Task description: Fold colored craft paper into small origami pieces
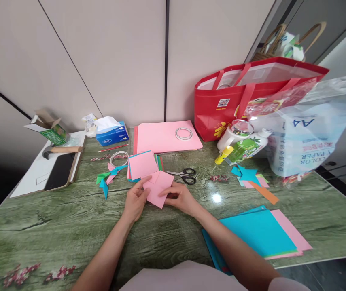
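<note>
A folded piece of pink paper (158,189) is held up between my two hands, just above the table. My left hand (136,199) pinches its left edge, thumb in front and fingers behind. At its right edge, my right hand (180,197) grips it between thumb and fingers. A small flap shows along the paper's upper side. Right behind it lies a stack of square coloured sheets (142,165) with pink on top, partly hidden by the held paper. Scissors with black handles (187,176) rest to the right of that stack.
Blue and pink sheets (251,230) lie under my right forearm. Paper stars (248,174), a yellow glue stick (223,155) and a red bag (215,109) stand right. Folded paper pieces (109,178), a tissue box (112,134), a phone (60,169) and a hammer (65,149) are left.
</note>
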Demonstrator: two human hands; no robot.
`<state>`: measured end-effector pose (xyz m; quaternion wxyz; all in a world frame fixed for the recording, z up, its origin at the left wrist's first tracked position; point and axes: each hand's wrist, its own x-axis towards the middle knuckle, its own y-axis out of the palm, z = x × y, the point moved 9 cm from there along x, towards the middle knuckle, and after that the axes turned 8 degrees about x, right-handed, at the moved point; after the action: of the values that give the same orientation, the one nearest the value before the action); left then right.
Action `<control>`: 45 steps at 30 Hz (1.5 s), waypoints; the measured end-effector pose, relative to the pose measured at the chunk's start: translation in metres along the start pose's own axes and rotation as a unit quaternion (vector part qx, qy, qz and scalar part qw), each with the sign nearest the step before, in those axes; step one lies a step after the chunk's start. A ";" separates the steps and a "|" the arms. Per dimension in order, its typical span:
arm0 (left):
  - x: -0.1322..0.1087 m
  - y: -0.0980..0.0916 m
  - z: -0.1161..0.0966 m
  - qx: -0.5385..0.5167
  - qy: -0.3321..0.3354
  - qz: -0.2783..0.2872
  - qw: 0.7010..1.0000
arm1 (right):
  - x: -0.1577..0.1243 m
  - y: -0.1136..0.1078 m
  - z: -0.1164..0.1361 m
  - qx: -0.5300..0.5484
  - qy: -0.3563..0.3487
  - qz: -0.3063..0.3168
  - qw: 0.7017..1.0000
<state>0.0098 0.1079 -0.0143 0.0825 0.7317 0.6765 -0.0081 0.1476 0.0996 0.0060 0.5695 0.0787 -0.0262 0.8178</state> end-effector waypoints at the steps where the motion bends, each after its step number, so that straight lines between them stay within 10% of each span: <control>1: 0.000 0.001 -0.001 0.003 0.001 0.004 1.000 | 0.000 0.000 0.000 -0.011 0.001 0.001 1.000; 14: -0.007 0.015 -0.007 0.044 0.028 0.030 0.998 | 0.000 -0.018 -0.017 0.005 0.057 -0.142 0.988; 45: -0.009 0.026 0.000 -0.004 -0.004 0.057 0.998 | -0.001 -0.023 -0.009 0.030 0.028 -0.167 0.985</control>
<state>0.0351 0.0972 -0.0105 0.0886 0.7684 0.6338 -0.0033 0.1687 0.1076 -0.0042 0.6957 0.0761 0.0275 0.7138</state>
